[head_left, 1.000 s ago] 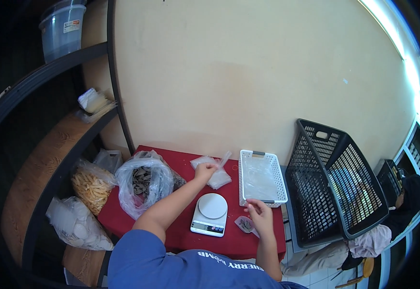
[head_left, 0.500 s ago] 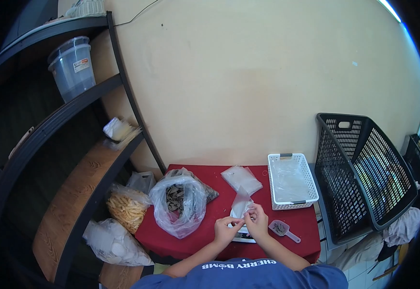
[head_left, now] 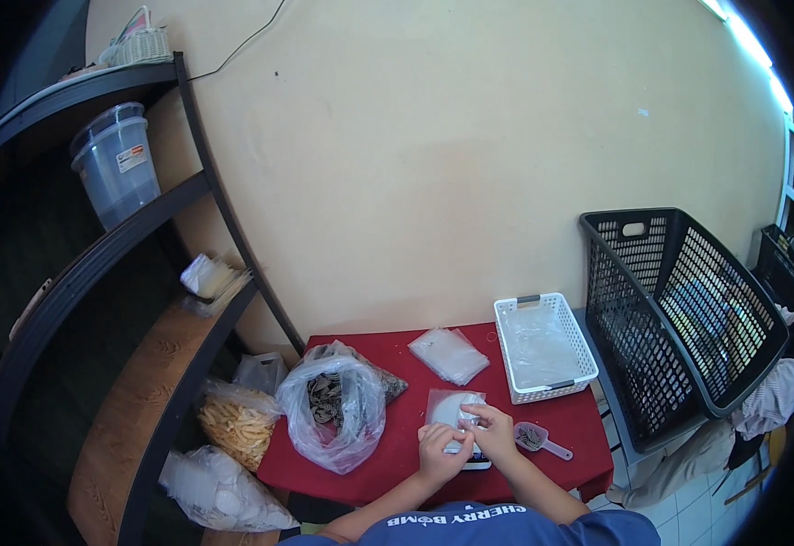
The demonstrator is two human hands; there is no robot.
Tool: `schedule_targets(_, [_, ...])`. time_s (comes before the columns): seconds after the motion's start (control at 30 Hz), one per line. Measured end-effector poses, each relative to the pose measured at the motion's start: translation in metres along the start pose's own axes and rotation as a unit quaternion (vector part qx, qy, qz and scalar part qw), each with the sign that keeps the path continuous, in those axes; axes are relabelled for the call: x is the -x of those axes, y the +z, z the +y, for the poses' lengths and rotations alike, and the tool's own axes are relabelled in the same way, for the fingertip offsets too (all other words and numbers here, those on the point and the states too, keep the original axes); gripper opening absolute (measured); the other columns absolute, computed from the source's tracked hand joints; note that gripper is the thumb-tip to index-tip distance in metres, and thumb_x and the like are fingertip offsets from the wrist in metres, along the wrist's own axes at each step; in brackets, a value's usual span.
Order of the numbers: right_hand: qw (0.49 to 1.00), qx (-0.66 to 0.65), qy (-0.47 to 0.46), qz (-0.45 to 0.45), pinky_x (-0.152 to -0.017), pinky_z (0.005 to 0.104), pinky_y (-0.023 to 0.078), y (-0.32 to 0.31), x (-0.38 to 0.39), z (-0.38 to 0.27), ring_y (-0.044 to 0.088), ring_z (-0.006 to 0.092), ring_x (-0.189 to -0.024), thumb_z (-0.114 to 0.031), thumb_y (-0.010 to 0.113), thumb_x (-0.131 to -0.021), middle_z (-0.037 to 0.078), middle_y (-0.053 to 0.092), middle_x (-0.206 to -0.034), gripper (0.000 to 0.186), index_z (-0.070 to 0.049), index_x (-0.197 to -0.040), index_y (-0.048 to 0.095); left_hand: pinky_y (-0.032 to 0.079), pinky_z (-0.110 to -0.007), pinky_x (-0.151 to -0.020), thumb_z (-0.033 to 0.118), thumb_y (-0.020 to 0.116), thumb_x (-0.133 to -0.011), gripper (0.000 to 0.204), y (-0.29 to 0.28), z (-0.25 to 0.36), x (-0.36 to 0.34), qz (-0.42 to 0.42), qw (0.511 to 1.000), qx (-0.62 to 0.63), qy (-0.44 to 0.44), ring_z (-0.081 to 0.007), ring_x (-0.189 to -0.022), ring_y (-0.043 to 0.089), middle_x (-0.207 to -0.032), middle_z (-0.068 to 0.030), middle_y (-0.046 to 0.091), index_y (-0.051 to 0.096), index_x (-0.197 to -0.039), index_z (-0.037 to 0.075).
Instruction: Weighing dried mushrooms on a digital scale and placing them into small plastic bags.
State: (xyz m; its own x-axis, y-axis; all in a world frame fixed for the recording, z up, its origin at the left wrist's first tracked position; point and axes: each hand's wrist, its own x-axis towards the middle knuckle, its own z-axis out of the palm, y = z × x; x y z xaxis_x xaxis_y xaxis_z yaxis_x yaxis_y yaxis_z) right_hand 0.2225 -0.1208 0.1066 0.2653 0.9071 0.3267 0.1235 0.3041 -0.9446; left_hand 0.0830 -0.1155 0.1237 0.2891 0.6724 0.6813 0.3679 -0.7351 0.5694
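Above a small white kitchen scale [head_left: 479, 464] at the table's near side, my two hands meet at a clear plastic bag [head_left: 447, 407]. My left hand [head_left: 441, 453] has its fingers bent around the bag's near edge. From the right, my right hand [head_left: 491, 431] pinches the same edge, its fingertips close to the left ones. The bag spreads away from me, and the hands cover much of the scale. Just right of my right hand lies a translucent scoop [head_left: 532, 437] with small dark pieces in it.
A large open bag of dark pieces [head_left: 331, 414] stands on the red table [head_left: 397, 469]. Flat clear bags [head_left: 450, 355] lie at the back, beside a white basket [head_left: 548, 394]. A tall black crate [head_left: 661, 337] is at right; a shelf [head_left: 142, 387] at left.
The plastic bag, raised to a point before, now lies lower and flatter over the scale. Both hands have come down and nearer. The whole view has shifted slightly.
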Motion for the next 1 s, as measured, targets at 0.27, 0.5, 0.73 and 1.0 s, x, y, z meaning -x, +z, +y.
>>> schedule_targets(0.27, [0.973,0.109,-0.049,-0.196,-0.082,0.0355,0.054,-0.016,0.018,-0.045,0.066,0.0279,-0.098,0.008,0.058,-0.071,0.017,0.066,-0.111,0.035,-0.002,-0.102,0.07,0.019,-0.055,-0.101,0.055,0.08,-0.054,0.103,-0.022,-0.015,-0.023,-0.147,0.973,-0.123,0.128,-0.0268,-0.121,0.046,-0.127,-0.0098,0.049,0.041,-0.135,0.007])
schedule_targets(0.5, [0.967,0.22,-0.071,-0.107,-0.077,0.0365,0.054,-0.012,0.013,-0.052,0.066,0.0311,-0.085,-0.014,0.08,-0.066,0.017,0.062,-0.107,0.04,0.003,-0.1,0.065,0.026,-0.048,-0.096,0.051,0.077,-0.056,0.087,-0.015,-0.02,-0.027,-0.148,0.968,-0.115,0.167,-0.0179,-0.104,0.051,-0.107,-0.0028,0.054,0.052,-0.13,0.015])
schedule_targets(0.73, [0.944,0.308,-0.109,-0.035,-0.078,0.0364,0.053,-0.034,0.016,-0.04,0.064,0.0275,-0.089,-0.026,0.088,-0.06,0.018,0.057,-0.109,0.06,0.004,-0.105,0.061,0.016,-0.06,-0.1,0.054,0.078,-0.052,0.098,-0.039,-0.054,-0.048,-0.215,0.93,-0.292,0.067,-0.0254,-0.123,0.042,-0.122,-0.0056,0.05,0.044,-0.137,0.019])
schedule_targets(1.0, [0.955,0.278,0.052,-0.091,-0.066,0.0306,0.048,-0.03,0.023,-0.016,0.058,0.0181,-0.075,-0.032,0.085,-0.065,0.013,0.06,-0.096,0.054,0.002,-0.103,0.065,0.011,-0.06,-0.102,0.048,0.079,-0.059,0.081,0.0,-0.031,-0.036,-0.259,0.947,-0.07,0.177,-0.0185,-0.121,0.05,-0.121,-0.0001,0.059,0.053,-0.129,0.016])
